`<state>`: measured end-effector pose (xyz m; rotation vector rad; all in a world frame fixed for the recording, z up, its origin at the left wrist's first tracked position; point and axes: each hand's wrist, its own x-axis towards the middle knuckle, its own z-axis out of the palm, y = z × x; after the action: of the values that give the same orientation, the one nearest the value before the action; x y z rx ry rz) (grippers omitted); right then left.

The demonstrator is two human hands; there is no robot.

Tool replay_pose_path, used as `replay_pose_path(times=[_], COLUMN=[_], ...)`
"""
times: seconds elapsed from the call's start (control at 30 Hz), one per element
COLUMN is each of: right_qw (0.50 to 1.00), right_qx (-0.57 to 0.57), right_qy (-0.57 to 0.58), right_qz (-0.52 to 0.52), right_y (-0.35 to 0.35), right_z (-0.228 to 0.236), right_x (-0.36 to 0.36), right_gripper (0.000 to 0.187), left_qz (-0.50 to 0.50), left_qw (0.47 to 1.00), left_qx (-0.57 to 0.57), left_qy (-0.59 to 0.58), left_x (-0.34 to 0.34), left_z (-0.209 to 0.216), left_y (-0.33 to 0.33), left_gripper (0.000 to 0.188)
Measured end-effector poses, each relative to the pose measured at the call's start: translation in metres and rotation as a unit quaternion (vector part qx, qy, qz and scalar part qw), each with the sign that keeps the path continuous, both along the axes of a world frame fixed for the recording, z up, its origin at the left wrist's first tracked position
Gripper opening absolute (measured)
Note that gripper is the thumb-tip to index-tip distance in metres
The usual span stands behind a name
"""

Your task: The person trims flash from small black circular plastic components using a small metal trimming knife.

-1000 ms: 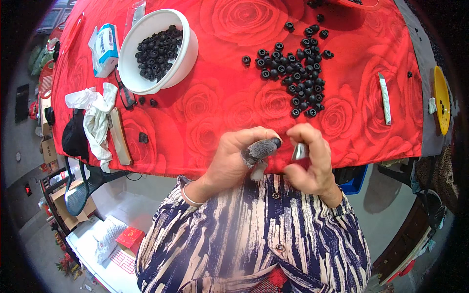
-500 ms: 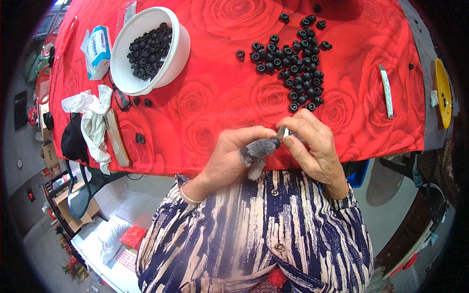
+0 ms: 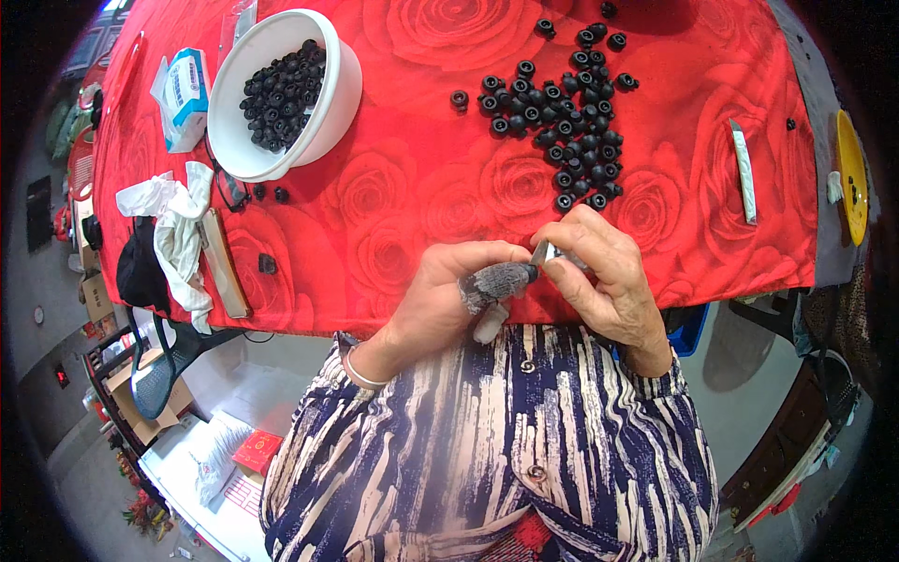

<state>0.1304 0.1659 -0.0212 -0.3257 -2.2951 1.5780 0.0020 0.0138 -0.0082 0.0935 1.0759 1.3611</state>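
My left hand [image 3: 433, 295] is closed in a pinch near the table's front edge. A grey knitted cover [image 3: 496, 281] sits on one finger, and a whitish cover [image 3: 490, 323] on the finger below it. At the fingertips is a small black rounded part [image 3: 533, 273], mostly hidden by the fingers. Meeting it from the right, my right hand [image 3: 609, 281] grips a small blade [image 3: 540, 251] with a pale handle between thumb and fingers. Beyond the hands lies a loose pile of black round parts [image 3: 567, 126], each with a ring-shaped opening or knob.
A white bowl [image 3: 342, 103] with many black parts stands at the back left. Beside it are a tissue pack [image 3: 184, 98], white cloth [image 3: 178, 234] and a long narrow bar [image 3: 225, 267]. A white-wrapped strip [image 3: 744, 173] and yellow plate [image 3: 846, 140] lie to the right.
Both hands keep nearly the same pose and grip. The blade has shifted slightly against the black part; the whole view has moved a little.
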Motion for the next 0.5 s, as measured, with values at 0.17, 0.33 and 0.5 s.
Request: replay_pose_path(times=[0.17, 0.33, 0.5], right_qw=[1.000, 1.000, 1.000], right_qx=[0.003, 0.006, 0.007], right_qy=[-0.010, -0.003, -0.009], right_qz=[0.002, 0.004, 0.011], right_y=[-0.0006, 0.0006, 0.0012], right_z=[0.0000, -0.0021, -0.0036], right_x=[0.0006, 0.0000, 0.0004], right_gripper=[0.019, 0.020, 0.019], left_qz=[-0.006, -0.003, -0.005], left_qw=[1.000, 1.000, 1.000], left_qx=[0.010, 0.010, 0.008], left_qy=[0.003, -0.004, -0.009], left_x=[-0.0015, -0.0020, -0.0025], left_z=[0.0014, -0.0010, -0.0027], left_y=[0.0011, 0.0004, -0.0003], left_gripper=[0.023, 0.022, 0.021])
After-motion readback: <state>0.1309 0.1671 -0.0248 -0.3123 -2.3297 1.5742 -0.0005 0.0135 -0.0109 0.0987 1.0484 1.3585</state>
